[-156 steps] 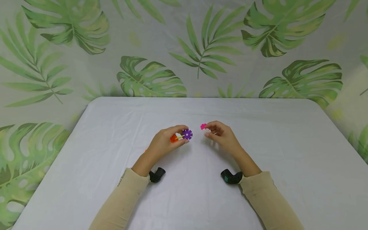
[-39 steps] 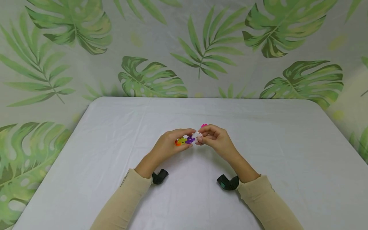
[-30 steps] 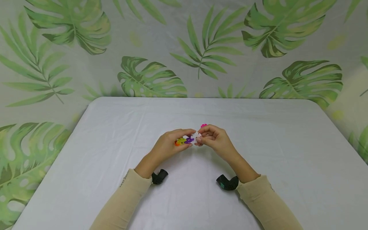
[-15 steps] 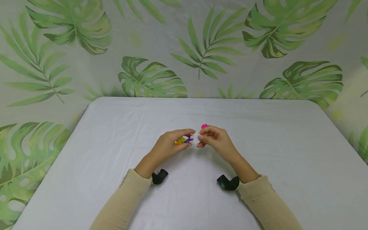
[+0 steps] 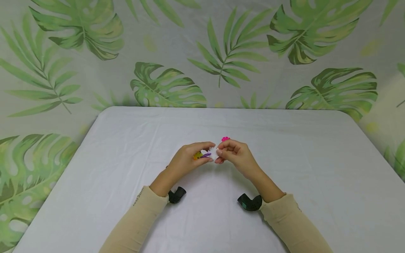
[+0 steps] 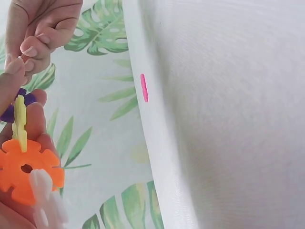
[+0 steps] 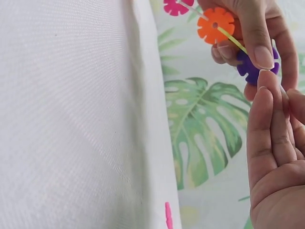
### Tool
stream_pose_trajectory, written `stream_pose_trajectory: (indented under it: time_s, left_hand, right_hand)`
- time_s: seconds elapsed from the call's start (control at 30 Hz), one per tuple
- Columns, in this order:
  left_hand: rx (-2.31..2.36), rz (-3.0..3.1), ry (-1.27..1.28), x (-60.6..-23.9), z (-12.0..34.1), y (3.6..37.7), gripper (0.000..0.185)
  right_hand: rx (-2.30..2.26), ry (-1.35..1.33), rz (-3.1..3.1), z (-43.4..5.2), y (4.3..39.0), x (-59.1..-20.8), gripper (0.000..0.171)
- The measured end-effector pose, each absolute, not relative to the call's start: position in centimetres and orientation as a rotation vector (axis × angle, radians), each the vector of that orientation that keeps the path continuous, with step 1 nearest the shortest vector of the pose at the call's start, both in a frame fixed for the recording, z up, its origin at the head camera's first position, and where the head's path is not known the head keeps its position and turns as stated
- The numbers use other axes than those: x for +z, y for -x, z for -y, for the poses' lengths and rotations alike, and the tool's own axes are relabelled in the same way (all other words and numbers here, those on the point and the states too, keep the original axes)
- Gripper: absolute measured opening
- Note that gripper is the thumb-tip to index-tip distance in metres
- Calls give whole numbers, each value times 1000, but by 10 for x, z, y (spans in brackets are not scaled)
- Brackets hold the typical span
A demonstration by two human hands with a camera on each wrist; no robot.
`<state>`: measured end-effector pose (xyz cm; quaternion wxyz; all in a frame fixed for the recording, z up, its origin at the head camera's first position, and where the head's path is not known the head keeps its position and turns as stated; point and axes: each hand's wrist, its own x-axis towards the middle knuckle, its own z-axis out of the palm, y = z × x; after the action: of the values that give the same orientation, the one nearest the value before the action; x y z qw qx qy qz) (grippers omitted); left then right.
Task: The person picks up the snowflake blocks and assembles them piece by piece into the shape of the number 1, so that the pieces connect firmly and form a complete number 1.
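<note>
Over the middle of the white table [image 5: 284, 168] my left hand [image 5: 209, 151] grips a chain of notched plastic discs: orange [image 6: 26, 167], yellow [image 6: 20, 121] and purple [image 7: 250, 67]. A white disc [image 6: 45, 198] sticks out below the orange one. My right hand [image 5: 219, 154] pinches a small white disc [image 5: 214, 153] against the purple end of the chain, fingertips touching the left hand's. A pink disc [image 5: 225, 139] lies flat on the table just beyond the right hand. The right wrist view shows a magenta disc [image 7: 177, 5] by the orange one.
A black wrist camera sits under each forearm, one on the left [image 5: 176, 194] and one on the right [image 5: 250, 202]. A leaf-patterned cloth [image 5: 221, 52] hangs behind and around the table, whose far edge [image 5: 221, 107] runs beyond the hands.
Since 5 seconds ago the two hands have come together. Over the last second they stay joined, and the chain has tilted flatter in the left hand.
</note>
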<state>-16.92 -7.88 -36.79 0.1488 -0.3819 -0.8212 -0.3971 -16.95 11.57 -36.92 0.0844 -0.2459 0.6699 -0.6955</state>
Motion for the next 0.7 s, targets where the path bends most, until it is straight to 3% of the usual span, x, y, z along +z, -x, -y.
stream_pose_trajectory:
  time_s: [0.7]
  left_hand:
    - [-1136,2364,1085,-367,82,172,37]
  right_hand:
    - [-2076,829,-2270,-123,169,-355,25]
